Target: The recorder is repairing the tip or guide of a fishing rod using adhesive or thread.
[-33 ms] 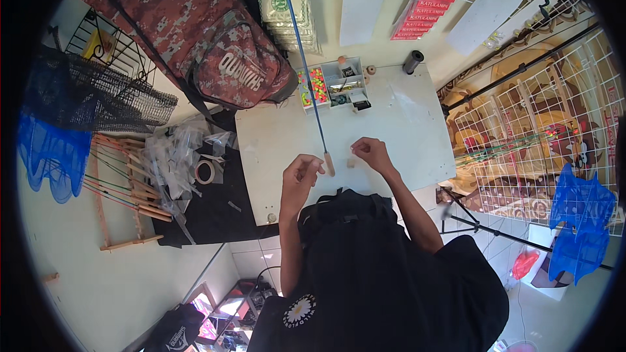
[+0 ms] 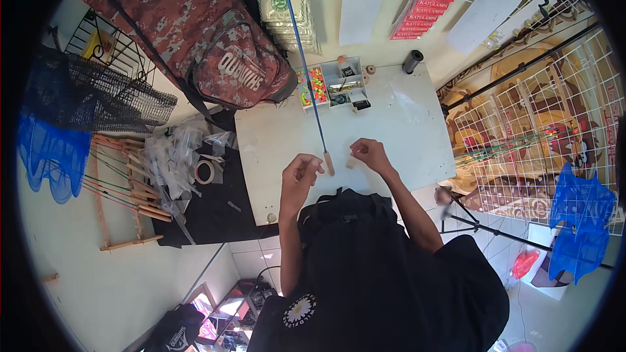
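A thin fishing rod with a dark blue shaft (image 2: 305, 58) and a short wooden handle (image 2: 329, 164) lies over the white table (image 2: 274, 137), its handle toward me. Just left of that handle is my left hand (image 2: 300, 176), thumb and fingertips pinched together. My right hand (image 2: 370, 154) is raised further right, its fingers also in a pinch. Whatever either pinch holds is too small or fine to make out. Between the hands, a small tan piece (image 2: 351, 163) rests on the table near the right hand.
At the table's back stands a divided tray (image 2: 318, 105) with bright beads and small parts, beside a black cylinder (image 2: 413, 61). A camouflage bag (image 2: 241, 68) leans in at back left. Plastic packets and a tape roll (image 2: 205, 172) lie on black cloth at left.
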Demonstrator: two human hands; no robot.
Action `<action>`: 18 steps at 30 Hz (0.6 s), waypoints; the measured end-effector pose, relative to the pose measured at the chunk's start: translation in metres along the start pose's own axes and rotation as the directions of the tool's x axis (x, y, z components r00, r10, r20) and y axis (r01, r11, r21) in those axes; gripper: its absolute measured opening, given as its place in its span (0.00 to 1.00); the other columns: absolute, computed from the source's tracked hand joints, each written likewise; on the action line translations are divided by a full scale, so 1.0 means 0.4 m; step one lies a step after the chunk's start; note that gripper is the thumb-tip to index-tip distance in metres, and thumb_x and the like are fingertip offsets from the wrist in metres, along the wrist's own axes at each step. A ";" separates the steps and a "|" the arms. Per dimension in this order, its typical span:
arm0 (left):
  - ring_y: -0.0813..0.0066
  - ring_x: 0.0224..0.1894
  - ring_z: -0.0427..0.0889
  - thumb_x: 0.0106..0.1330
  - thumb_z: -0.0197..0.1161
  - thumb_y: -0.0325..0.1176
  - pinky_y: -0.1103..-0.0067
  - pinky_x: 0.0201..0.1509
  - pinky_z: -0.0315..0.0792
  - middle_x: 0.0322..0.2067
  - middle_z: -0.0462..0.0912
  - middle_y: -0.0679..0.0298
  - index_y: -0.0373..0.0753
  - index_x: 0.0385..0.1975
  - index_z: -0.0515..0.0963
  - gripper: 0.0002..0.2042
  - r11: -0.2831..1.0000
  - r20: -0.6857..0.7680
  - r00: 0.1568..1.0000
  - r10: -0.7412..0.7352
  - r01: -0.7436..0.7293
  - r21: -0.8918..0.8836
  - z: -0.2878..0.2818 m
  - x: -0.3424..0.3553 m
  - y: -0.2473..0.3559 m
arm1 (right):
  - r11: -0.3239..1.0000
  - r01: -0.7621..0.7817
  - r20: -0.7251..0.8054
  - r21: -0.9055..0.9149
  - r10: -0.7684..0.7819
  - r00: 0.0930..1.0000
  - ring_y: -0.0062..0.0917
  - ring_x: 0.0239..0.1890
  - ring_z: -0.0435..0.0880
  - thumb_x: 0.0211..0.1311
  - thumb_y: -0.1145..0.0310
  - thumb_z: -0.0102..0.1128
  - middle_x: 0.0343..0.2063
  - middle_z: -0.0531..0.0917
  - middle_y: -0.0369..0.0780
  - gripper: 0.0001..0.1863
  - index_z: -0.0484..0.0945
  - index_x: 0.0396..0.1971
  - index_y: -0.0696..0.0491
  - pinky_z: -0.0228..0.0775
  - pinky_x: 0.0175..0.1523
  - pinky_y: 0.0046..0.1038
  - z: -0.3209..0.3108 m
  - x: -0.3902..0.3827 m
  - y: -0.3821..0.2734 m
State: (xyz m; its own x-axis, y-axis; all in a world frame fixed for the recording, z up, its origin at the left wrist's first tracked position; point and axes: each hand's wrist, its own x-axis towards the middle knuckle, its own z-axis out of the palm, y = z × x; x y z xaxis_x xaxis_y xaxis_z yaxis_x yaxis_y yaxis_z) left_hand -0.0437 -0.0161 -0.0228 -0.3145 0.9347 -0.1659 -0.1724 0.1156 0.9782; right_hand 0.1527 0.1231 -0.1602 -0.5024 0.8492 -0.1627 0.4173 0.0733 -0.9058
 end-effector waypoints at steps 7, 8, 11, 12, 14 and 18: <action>0.86 0.22 0.66 0.70 0.55 0.30 0.86 0.26 0.61 0.25 0.77 0.65 0.33 0.34 0.76 0.07 0.999 -0.002 1.000 -0.030 0.030 -0.015 0.005 -0.008 0.005 | 0.919 -0.039 0.038 -0.393 0.059 0.998 0.29 0.30 0.82 0.38 0.59 0.78 0.26 0.82 0.42 0.23 0.79 0.33 0.55 0.74 0.37 0.30 0.089 -0.053 0.108; 0.86 0.22 0.66 0.70 0.55 0.30 0.86 0.26 0.61 0.25 0.77 0.65 0.33 0.34 0.76 0.07 0.999 0.001 0.999 -0.038 0.038 -0.015 0.006 -0.008 0.005 | 0.958 -0.032 0.105 -0.284 0.064 0.992 0.29 0.28 0.82 0.41 0.61 0.77 0.24 0.82 0.42 0.20 0.79 0.32 0.56 0.74 0.36 0.30 0.088 -0.050 0.118; 0.86 0.22 0.66 0.70 0.56 0.30 0.86 0.26 0.61 0.25 0.77 0.65 0.33 0.34 0.76 0.07 0.998 -0.002 0.999 -0.054 0.054 -0.016 0.000 -0.012 -0.005 | 0.974 -0.044 0.108 -0.221 0.069 0.992 0.32 0.26 0.82 0.47 0.64 0.72 0.22 0.82 0.43 0.15 0.79 0.29 0.57 0.74 0.34 0.30 0.092 -0.050 0.128; 0.86 0.22 0.66 0.70 0.56 0.30 0.86 0.26 0.62 0.25 0.77 0.65 0.33 0.35 0.76 0.07 0.998 -0.002 0.998 -0.056 0.056 -0.017 -0.003 -0.012 -0.009 | 0.961 -0.059 0.038 -0.271 0.072 0.997 0.34 0.25 0.82 0.49 0.66 0.69 0.21 0.82 0.44 0.11 0.79 0.27 0.58 0.74 0.33 0.31 0.092 -0.048 0.127; 0.86 0.22 0.66 0.70 0.56 0.30 0.86 0.26 0.61 0.25 0.77 0.65 0.33 0.35 0.76 0.07 0.998 0.000 0.998 -0.064 0.064 -0.013 -0.006 -0.013 -0.011 | 0.977 -0.072 0.049 -0.201 0.084 0.995 0.35 0.27 0.83 0.51 0.64 0.68 0.22 0.82 0.45 0.13 0.78 0.31 0.57 0.74 0.35 0.32 0.091 -0.046 0.124; 0.89 0.21 0.65 0.69 0.56 0.31 0.87 0.26 0.60 0.25 0.78 0.67 0.35 0.35 0.77 0.07 0.998 -0.011 0.998 -0.056 0.055 -0.027 -0.020 -0.011 -0.011 | 0.965 -0.132 -0.009 -0.227 0.134 0.991 0.36 0.30 0.83 0.52 0.63 0.68 0.26 0.82 0.45 0.18 0.74 0.38 0.57 0.73 0.36 0.34 0.099 -0.045 0.062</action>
State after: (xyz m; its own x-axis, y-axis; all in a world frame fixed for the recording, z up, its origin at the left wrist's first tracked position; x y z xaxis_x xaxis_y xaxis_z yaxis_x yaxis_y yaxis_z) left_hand -0.0490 -0.0235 -0.0274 -0.3148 0.9230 -0.2214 -0.2142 0.1581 0.9639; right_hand 0.1422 0.0892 -0.1953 -0.4350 0.8562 -0.2788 0.6409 0.0770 -0.7637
